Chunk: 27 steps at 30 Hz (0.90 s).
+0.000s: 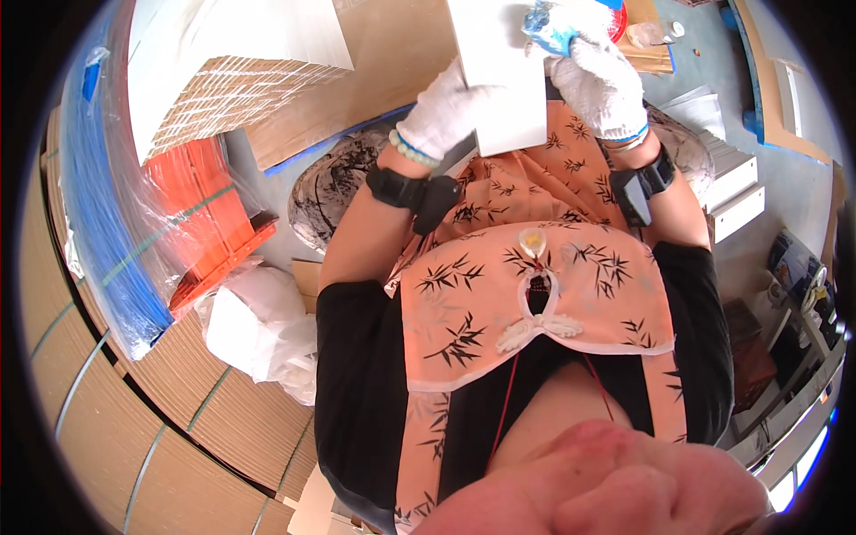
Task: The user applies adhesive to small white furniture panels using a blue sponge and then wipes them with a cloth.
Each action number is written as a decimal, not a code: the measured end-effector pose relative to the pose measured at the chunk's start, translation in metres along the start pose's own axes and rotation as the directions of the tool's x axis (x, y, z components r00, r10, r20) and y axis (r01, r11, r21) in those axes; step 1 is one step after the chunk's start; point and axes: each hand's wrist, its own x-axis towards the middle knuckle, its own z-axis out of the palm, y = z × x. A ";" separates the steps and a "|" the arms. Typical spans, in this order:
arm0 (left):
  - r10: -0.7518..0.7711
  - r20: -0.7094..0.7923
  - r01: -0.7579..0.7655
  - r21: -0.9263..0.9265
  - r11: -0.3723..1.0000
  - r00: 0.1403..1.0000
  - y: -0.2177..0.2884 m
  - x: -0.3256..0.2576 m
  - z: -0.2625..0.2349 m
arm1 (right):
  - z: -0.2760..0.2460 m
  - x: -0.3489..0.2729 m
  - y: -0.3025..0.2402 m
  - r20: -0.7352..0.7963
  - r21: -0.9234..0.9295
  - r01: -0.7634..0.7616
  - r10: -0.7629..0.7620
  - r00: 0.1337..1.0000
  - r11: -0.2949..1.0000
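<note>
A flat white panel stands upright over my lap, its lower end near my peach apron with black bamboo prints. My left hand, in a white knit glove, grips the panel by its left edge; white on white blurs the fingertips. At the panel's upper right, my right hand, gloved the same way, is closed around a crumpled blue cloth-like wad. That wad rests against or just beside the panel's edge; I cannot tell which. Black bands circle both wrists.
Brown cardboard lies ahead, beside stacked white panels at left. Orange pieces and blue strips in plastic wrap stand at my left, above strapped cardboard stacks. White boxes sit at right, near a wooden-edged pallet.
</note>
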 end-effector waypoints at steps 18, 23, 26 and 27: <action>0.077 0.171 0.040 -0.594 0.803 0.982 -0.006 0.037 -0.052 | -0.092 0.022 -0.068 -0.513 -0.243 0.129 -0.240 0.824 0.961; 0.065 0.044 -0.019 -0.671 0.741 0.997 0.044 0.027 -0.040 | -0.234 -0.023 -0.048 -0.845 -0.258 -0.100 -0.174 0.506 0.961; -0.100 -0.194 -0.084 -0.754 0.651 0.976 0.090 0.023 -0.016 | -0.261 -0.043 -0.038 -0.923 -0.250 -0.232 -0.159 0.351 0.940; 0.006 -0.215 -0.156 -0.688 0.709 0.977 0.083 0.022 -0.022 | -0.261 -0.042 -0.031 -0.954 -0.208 -0.274 -0.133 0.269 0.939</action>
